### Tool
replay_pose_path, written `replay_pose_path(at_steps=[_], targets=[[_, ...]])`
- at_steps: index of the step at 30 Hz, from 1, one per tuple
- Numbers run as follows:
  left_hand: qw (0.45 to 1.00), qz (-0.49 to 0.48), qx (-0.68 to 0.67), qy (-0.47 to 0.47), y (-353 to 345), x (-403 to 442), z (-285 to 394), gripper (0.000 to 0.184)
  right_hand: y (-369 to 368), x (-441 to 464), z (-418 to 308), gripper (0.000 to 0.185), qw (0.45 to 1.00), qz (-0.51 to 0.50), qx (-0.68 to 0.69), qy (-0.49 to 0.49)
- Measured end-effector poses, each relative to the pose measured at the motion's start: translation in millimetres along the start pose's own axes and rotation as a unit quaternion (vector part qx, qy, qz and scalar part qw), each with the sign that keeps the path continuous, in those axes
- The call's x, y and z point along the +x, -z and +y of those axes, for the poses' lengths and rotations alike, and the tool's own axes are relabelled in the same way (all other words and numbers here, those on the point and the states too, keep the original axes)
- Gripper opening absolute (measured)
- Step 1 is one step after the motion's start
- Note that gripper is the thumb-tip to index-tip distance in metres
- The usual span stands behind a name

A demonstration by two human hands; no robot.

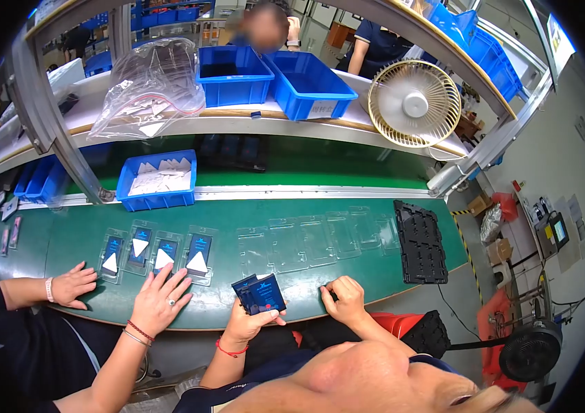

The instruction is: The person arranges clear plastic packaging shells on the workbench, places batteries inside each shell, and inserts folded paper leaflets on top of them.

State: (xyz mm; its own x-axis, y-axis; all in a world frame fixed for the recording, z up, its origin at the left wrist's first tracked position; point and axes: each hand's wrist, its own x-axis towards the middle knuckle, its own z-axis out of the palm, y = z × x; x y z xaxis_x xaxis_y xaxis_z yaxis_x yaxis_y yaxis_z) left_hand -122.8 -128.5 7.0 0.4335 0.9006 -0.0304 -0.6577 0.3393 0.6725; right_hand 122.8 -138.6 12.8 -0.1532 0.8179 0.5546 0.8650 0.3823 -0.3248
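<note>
My left hand point(246, 325) is closed around a few dark blue printed flat packs point(263, 294), fanned out above the table's front edge. My right hand point(345, 299) rests at that edge with its fingers curled in; a small dark spot shows between them, too small to name. Beyond my hands, clear plastic blister trays point(287, 246) lie in a row. To the left, several clear trays hold similar dark blue packs point(200, 246), with white triangular pieces point(197, 262) on top. A co-worker's hand point(160, 301) lies flat just below these trays, and their other hand point(74, 285) is farther left.
A blue bin point(157, 199) of white triangular pieces stands at the back left. Black moulded trays point(420, 241) lie at the table's right end. The shelf above holds a plastic bag point(148, 89), blue bins point(235, 86) and a fan point(414, 104). Other people are behind it.
</note>
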Motion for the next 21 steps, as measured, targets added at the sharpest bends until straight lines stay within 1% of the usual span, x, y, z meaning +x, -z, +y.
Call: replay_pose_path(at_steps=[2,5,7,11,16,18,19,21], targets=[[1.0,0.004,-0.005,0.0,0,1,-1,0.038,-1,-2,2,0.017,1.0,0.003,0.003,0.003],[1.0,0.018,0.011,0.001,1,2,-2,0.043,-1,-2,3,0.017,1.0,0.006,0.002,0.006],[0.999,0.043,0.009,-0.005,-4,2,0,0.04,-1,-2,3,0.017,1.0,0.009,0.003,0.007],[0.998,0.051,0.018,-0.016,-2,3,-3,0.035,-1,-3,4,0.017,1.0,0.013,0.008,0.006],[0.997,0.062,0.048,-0.019,-6,4,-4,0.035,1,-3,4,0.018,1.0,0.016,0.01,0.005],[0.996,0.044,0.076,-0.027,-9,3,-4,0.028,2,-3,4,0.019,1.0,0.017,0.011,0.01],[0.996,0.044,0.077,-0.026,-10,3,-5,0.028,2,-3,4,0.019,1.0,0.017,0.012,0.009],[0.988,0.042,0.147,-0.034,-10,2,-7,0.025,3,-4,4,0.018,1.0,0.012,0.02,0.01]])
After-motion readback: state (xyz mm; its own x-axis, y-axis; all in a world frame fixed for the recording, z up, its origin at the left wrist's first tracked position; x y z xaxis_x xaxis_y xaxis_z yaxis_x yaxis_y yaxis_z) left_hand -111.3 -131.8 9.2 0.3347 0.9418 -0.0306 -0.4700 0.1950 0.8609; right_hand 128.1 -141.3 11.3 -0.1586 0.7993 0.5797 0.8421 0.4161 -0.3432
